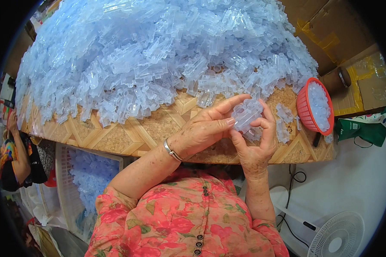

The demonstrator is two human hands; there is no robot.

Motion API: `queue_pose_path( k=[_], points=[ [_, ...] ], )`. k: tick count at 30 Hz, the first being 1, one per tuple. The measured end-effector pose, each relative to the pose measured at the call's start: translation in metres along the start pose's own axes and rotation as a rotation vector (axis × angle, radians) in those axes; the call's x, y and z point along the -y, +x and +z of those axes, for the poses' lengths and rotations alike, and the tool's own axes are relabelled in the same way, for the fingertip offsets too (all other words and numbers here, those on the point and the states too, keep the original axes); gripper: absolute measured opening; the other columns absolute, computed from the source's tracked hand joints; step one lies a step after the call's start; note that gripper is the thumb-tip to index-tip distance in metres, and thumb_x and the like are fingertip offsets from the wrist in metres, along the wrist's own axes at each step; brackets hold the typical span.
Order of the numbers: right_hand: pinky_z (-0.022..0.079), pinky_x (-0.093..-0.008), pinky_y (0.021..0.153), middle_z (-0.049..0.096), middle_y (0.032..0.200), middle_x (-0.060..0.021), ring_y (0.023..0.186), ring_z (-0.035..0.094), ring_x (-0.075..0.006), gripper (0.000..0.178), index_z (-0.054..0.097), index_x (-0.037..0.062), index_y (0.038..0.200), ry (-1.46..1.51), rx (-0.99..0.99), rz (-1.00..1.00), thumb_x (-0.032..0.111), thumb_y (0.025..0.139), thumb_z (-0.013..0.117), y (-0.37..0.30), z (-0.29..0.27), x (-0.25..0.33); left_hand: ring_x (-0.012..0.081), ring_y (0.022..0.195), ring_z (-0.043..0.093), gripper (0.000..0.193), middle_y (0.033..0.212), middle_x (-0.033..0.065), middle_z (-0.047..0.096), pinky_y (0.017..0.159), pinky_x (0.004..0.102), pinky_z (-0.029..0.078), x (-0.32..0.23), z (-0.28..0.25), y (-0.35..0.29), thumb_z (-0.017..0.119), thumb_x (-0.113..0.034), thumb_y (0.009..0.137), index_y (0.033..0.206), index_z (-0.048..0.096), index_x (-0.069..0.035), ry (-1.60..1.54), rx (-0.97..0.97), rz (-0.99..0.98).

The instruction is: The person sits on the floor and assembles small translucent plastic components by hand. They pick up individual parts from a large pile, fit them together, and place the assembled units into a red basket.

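Observation:
Between my two hands, just above the table's near edge, I hold a clear, bluish moulded plastic piece (246, 115). My left hand (203, 126) comes in from the left, a bracelet on its wrist, with thumb and fingers closed on the piece's left side. From below, my right hand (256, 143) pinches its right side with thumb and bent fingers. Part of the piece is hidden behind the fingers. Beyond my hands rises a huge heap of similar clear plastic pieces (158, 51). A few loose clear pieces (283, 122) lie on the table right of my right hand.
The table (158, 124) has a patterned wood-look top. A red basket (303, 109) of small clear parts stands at its right end, near cardboard boxes (369, 81) and a green bag (364, 130). A white crate (66, 180) and a fan (336, 240) are below. Another person's arm (19, 150) shows far left.

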State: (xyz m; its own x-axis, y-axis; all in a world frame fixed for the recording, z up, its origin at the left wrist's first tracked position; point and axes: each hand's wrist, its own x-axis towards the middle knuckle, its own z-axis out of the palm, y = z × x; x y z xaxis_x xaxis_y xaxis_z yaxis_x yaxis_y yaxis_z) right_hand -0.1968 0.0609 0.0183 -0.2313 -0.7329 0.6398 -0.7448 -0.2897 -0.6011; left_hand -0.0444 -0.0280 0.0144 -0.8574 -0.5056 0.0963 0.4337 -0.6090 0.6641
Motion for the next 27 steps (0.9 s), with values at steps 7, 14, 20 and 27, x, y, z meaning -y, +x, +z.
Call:
queue_pose_path(
  k=[7, 14, 20, 27],
  points=[
    [0.044, -0.0462, 0.111, 0.045, 0.151, -0.0254, 0.135, 0.05, -0.0326, 0.059, 0.046, 0.005, 0.123, 0.59, -0.103, 0.236, 0.014, 0.079, 0.085, -0.011, 0.001, -0.007, 0.0229, 0.141, 0.046, 0.068, 0.155, 0.012, 0.043, 0.115, 0.0386, 0.042, -0.003, 0.002, 0.002, 0.059, -0.018, 0.103, 0.16, 0.026, -0.003, -0.181, 0.024, 0.015],
    [0.043, -0.0448, 0.112, 0.041, 0.154, -0.0222, 0.136, 0.049, -0.0308, 0.081, 0.037, 0.0033, 0.146, 0.507, -0.05, 0.207, 0.014, 0.08, 0.083, -0.01, -0.004, -0.006, 0.0231, 0.142, 0.044, 0.069, 0.156, 0.0121, 0.042, 0.116, 0.0397, 0.04, -0.002, 0.0, 0.002, 0.059, -0.019, 0.103, 0.16, 0.025, -0.001, -0.153, 0.033, 0.004],
    [0.043, -0.0449, 0.111, 0.05, 0.149, -0.0212, 0.134, 0.052, -0.0345, 0.079, 0.044, 0.0023, 0.142, 0.235, -0.011, 0.074, 0.012, 0.075, 0.085, -0.01, 0.0, -0.008, 0.0214, 0.141, 0.045, 0.066, 0.156, 0.0097, 0.043, 0.117, 0.0405, 0.037, -0.001, 0.002, 0.001, 0.059, -0.025, 0.104, 0.159, 0.03, -0.003, -0.042, 0.054, -0.007],
    [0.042, -0.0451, 0.112, 0.052, 0.147, -0.0202, 0.134, 0.053, -0.0354, 0.082, 0.045, 0.001, 0.145, 0.113, -0.008, 0.066, 0.011, 0.073, 0.084, -0.008, 0.002, -0.002, 0.0202, 0.141, 0.044, 0.063, 0.157, 0.0081, 0.042, 0.118, 0.0396, 0.036, -0.001, 0.006, 0.001, 0.059, -0.022, 0.104, 0.158, 0.033, -0.004, -0.041, 0.015, -0.005]
  ],
)
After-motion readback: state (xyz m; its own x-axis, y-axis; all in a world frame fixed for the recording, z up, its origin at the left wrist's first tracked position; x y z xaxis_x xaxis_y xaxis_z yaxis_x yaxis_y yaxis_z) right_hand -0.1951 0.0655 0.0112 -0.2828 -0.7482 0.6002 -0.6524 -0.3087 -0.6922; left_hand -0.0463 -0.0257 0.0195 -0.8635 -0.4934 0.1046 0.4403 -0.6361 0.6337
